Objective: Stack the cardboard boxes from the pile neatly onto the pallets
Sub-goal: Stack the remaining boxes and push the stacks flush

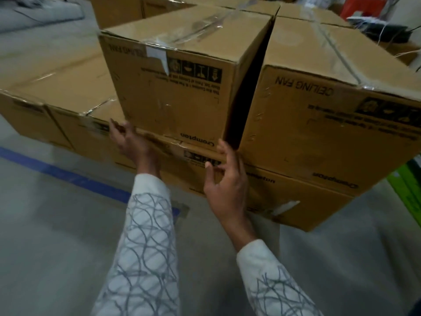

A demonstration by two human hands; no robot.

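A brown cardboard box (pixel 177 87), taped on top and printed upside down, sits on the upper layer of a stack, slightly askew with a dark wedge gap to the neighbouring upper box (pixel 330 115). Beneath them lie lower-layer boxes (pixel 296 197), and a flatter lower box (pixel 68 87) extends to the left. My left hand (pixel 132 142) is at the askew box's lower left corner, fingers apart and touching the edge. My right hand (pixel 225 176) hovers open at its lower right corner, just below the gap. The pallet is hidden under the boxes.
Grey concrete floor with a blue tape line (pixel 63 174) runs in front of the stack. More cardboard boxes (pixel 127 8) stand behind. Green material (pixel 407 190) lies at the right edge, and dark clutter with white cords (pixel 387 30) sits at the back right.
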